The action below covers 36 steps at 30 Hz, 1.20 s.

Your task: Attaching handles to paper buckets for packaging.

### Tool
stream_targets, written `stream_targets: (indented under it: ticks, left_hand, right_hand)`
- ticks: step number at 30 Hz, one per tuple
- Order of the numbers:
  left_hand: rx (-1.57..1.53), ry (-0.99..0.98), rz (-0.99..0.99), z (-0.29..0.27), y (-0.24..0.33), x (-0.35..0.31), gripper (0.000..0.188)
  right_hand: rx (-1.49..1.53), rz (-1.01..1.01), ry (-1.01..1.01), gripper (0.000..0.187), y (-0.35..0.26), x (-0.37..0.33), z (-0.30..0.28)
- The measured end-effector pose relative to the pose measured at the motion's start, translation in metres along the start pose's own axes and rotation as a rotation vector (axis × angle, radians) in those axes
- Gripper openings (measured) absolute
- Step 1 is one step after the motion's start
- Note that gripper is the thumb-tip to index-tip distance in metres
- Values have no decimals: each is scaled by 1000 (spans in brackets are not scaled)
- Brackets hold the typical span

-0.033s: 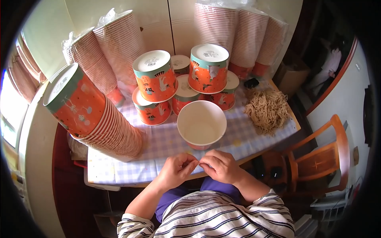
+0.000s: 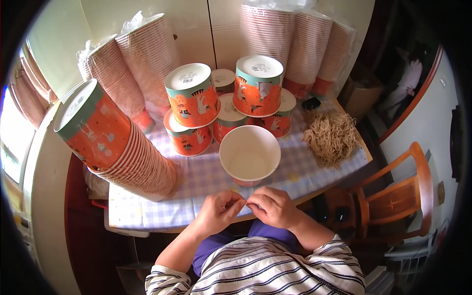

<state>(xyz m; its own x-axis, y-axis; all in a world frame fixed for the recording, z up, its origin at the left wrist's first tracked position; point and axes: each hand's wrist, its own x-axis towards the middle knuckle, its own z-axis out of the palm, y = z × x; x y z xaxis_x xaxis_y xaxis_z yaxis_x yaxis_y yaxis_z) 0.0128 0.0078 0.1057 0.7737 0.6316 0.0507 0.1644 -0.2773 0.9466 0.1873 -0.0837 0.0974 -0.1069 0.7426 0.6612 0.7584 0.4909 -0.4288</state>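
Observation:
My left hand and my right hand meet over my lap, just in front of the table's near edge. Both are closed, thumbs and fingertips pinched together and nearly touching; anything between them is too small or hidden to make out. Right beyond my hands, an upright paper tub stands with its mouth toward me, showing a plain white inside. Behind it, orange and green paper tubs are stacked upside down in two layers, with one tub on the upper left and another tub on the upper right.
A tall leaning stack of nested tubs rises at the left. Plastic-wrapped tub stacks line the wall. A heap of thin tan strands lies at the right of the checked tablecloth. A wooden chair stands right; a person is farther off.

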Motion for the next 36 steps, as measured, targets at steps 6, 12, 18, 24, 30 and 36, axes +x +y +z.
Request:
stream_targets:
  ticks: [6, 12, 18, 24, 30, 36]
  left_hand:
    - [59, 22, 99, -2, 7, -3, 12]
    - [122, 31, 208, -5, 6, -4, 10]
    - [170, 56, 346, -4, 4, -2, 7]
    - [309, 66, 518, -5, 10, 3, 9]
    - [390, 115, 600, -7, 8, 1, 12]
    - [323, 131, 557, -4, 8, 0, 12]
  right_hand:
    - [1, -36, 37, 26, -1, 1, 1]
    - [2, -75, 53, 26, -3, 2, 2]
    - [27, -64, 71, 24, -2, 1, 3]
    - [129, 20, 91, 22, -7, 2, 0]
    - [308, 99, 64, 16, -9, 1, 3]
    - [343, 103, 40, 18, -9, 8, -2]
